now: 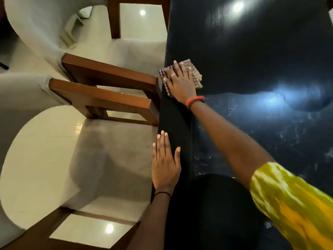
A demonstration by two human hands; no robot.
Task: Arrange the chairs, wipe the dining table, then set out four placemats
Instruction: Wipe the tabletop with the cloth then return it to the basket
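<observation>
Hands flat, fingers spread: right hand [181, 82] presses a folded checked cloth [195, 76] on the glossy black bench [261, 51] edge; left hand [165, 163] rests nearer, beside two grey wooden-armed chairs [111, 147].

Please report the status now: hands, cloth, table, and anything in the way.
Right hand flat, pressing checked cloth near table edge. Left hand flat on same edge, empty. No placemats visible. Two chairs close alongside.

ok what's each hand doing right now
Left hand: open, flat on the table edge, holding nothing.
Right hand: open, pressing the checked cloth flat.
</observation>
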